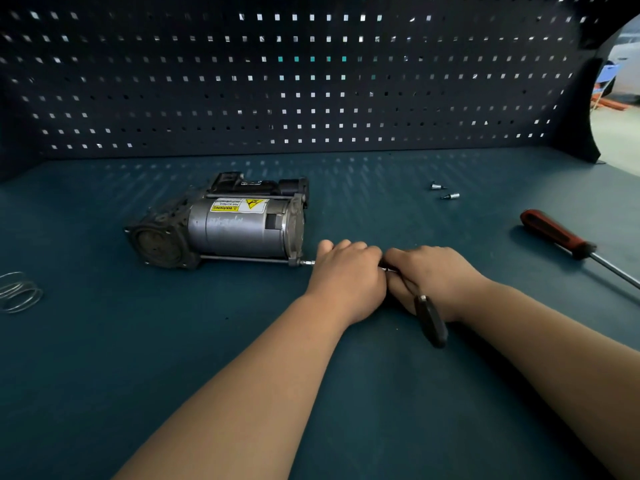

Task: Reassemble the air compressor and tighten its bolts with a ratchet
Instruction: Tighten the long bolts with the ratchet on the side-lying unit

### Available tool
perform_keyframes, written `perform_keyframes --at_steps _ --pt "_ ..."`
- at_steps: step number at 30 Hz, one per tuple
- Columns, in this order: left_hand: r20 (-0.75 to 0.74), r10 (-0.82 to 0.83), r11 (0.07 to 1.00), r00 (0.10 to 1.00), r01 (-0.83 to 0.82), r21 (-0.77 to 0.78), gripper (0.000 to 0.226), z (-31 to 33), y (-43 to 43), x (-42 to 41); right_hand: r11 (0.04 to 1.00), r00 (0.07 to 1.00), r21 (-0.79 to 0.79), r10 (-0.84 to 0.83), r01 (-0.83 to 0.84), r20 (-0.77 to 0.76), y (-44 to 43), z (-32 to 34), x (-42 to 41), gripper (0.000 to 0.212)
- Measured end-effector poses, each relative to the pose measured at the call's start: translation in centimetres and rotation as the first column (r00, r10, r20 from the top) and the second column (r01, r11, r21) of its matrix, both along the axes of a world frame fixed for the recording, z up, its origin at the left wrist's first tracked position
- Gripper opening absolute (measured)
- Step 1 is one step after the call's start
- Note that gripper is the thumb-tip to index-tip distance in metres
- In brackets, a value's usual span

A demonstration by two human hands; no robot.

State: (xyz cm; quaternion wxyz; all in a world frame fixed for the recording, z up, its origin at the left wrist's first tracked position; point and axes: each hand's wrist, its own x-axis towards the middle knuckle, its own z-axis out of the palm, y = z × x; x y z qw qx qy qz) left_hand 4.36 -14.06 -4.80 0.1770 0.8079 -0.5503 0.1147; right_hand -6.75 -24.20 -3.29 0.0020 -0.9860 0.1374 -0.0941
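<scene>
Left hand (346,271), knuckles up, curls round the black-handled steel ratchet (431,323) shaft, right of the grey cylindrical air compressor (221,223); right hand (434,275) grips its head.

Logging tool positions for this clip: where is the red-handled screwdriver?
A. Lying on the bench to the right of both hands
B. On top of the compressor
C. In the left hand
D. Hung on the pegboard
A: the red-handled screwdriver lies on the bench to the right of both hands, touched by neither; the left hand and right hand are both on the ratchet.
</scene>
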Motion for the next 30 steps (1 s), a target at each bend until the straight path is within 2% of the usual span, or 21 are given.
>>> perform_keyframes --at_steps 3,6,8,10,13,16,19,20,21,22,23,24,25,26,28,30 --pt "0.030 -0.007 1.000 1.000 0.008 -0.018 0.011 0.2 0.2 0.1 0.982 1.000 0.187 0.018 -0.019 0.005 0.0 0.6 0.2 0.023" --pt "0.052 -0.007 1.000 0.999 0.008 -0.022 0.009 0.2 0.4 0.2 0.897 0.999 0.443 0.006 0.017 -0.051 -0.4 1.5 1.1 0.031" --pt "0.044 -0.012 1.000 0.999 0.013 -0.021 0.009 0.3 0.4 0.2 0.778 0.993 0.621 -0.036 0.100 -0.114 -0.6 2.0 1.7 0.034" --pt "0.040 -0.025 0.999 0.999 0.025 -0.020 0.009 0.3 0.5 0.3 0.596 0.970 0.772 -0.056 0.222 -0.236 -0.9 2.6 2.0 0.032" --pt "0.046 -0.033 0.999 0.998 0.034 -0.030 0.008 0.2 0.4 0.4 0.386 0.919 0.845 -0.015 0.370 -0.395 -1.6 3.0 2.2 0.028" --pt "0.046 -0.036 0.998 0.998 0.038 -0.040 0.008 0.1 0.2 0.4 0.315 0.912 0.867 0.008 0.386 -0.410 -1.9 2.9 2.1 0.029" --pt "0.054 -0.040 0.998 0.998 0.042 -0.038 0.008 0.0 0.1 0.4 0.405 0.957 0.871 -0.044 0.279 -0.286 -1.7 2.3 1.6 0.030" --pt "0.063 -0.043 0.998 0.997 0.045 -0.033 0.008 0.0 0.0 0.4 0.474 0.976 0.855 -0.060 0.212 -0.209 -1.4 2.0 1.3 0.032" --pt "0.072 -0.047 0.998 0.996 0.049 -0.028 0.009 -0.1 0.0 0.4 0.583 0.990 0.801 -0.059 0.135 -0.125 -1.1 1.7 1.0 0.034" --pt "0.076 -0.052 0.998 0.996 0.053 -0.020 0.010 -0.2 0.1 0.4 0.729 0.998 0.681 -0.031 0.060 -0.054 -0.8 1.4 0.6 0.031" --pt "0.072 -0.056 0.998 0.996 0.058 -0.012 0.010 -0.3 0.1 0.4 0.872 0.999 0.489 0.011 0.007 -0.034 -0.7 1.1 0.2 0.022" --pt "0.062 -0.059 0.998 0.996 0.060 -0.007 0.011 -0.3 0.1 0.5 0.967 0.998 0.252 0.040 -0.026 -0.048 -0.5 0.8 -0.1 0.014" --pt "0.049 -0.056 0.998 0.997 0.057 -0.005 0.012 -0.4 0.1 0.5 0.998 0.997 0.036 0.051 -0.049 -0.056 -0.3 0.5 -0.3 0.016" --pt "0.038 -0.048 0.999 0.998 0.048 -0.006 0.014 -0.4 0.1 0.5 0.993 0.997 -0.099 0.055 -0.060 -0.051 -0.3 0.3 -0.4 0.022" --pt "0.033 -0.026 0.999 0.999 0.027 -0.022 0.015 -0.4 0.0 0.5 0.978 0.998 -0.199 0.055 -0.057 -0.015 -0.3 0.4 -0.3 0.027" --pt "0.044 -0.011 0.999 0.999 0.012 -0.041 0.015 -0.4 -0.1 0.6 0.973 0.998 -0.227 0.058 -0.051 0.024 -0.1 0.3 -0.2 0.029"
